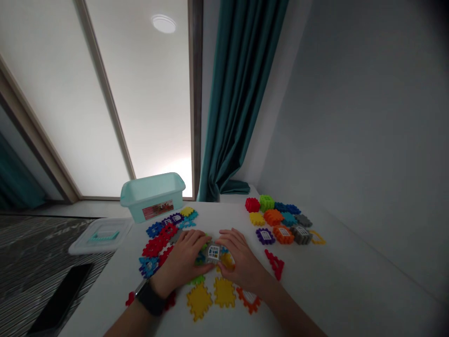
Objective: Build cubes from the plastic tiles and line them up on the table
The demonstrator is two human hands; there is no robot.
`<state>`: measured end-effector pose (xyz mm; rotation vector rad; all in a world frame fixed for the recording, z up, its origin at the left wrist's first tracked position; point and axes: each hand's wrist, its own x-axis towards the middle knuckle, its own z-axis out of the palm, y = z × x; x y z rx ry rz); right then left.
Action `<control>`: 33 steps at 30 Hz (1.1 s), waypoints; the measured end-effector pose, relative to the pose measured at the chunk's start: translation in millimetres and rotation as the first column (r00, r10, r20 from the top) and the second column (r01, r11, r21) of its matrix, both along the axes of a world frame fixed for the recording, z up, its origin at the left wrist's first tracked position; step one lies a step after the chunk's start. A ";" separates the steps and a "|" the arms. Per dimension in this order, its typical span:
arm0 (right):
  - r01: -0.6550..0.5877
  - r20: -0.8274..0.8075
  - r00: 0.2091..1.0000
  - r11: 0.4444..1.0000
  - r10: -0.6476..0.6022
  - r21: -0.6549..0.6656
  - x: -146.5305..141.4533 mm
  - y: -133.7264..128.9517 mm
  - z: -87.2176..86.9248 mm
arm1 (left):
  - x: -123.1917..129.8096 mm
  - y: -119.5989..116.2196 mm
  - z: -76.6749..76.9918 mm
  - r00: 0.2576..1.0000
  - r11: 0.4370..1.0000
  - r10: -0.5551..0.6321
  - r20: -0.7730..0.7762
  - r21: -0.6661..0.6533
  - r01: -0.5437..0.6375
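Observation:
A grey interlocking building tile [213, 253] with a white window panel lies between my two hands, low over the white table. My left hand [185, 255] has thumb and fingers closed on its left side. On the opposite edge, the fingers and thumb of my right hand [242, 257] grip it too. Partly hidden under the hands are yellow, blue and green pieces. Nearer to me lie a yellow square tile [199, 301], a second yellow tile [224, 292] and an orange tile [249, 299] with a white panel.
Red tiles [156, 245] and blue ones [149, 266] spread left of my hands. Sorted stacks, including an orange stack [283, 234], stand back right, with a red triangular piece [274, 264] nearer. A mint bin [152, 192], clear lid [101, 235] and black phone-like slab [61, 299] are left.

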<state>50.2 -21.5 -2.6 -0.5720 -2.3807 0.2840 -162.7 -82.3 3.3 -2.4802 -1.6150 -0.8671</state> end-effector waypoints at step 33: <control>0.004 -0.154 0.987 0.966 -0.045 -0.257 5.4 14.2 -18.8 | -6.7 2.7 -10.1 0.992 0.996 0.033 0.121 0.072 -0.042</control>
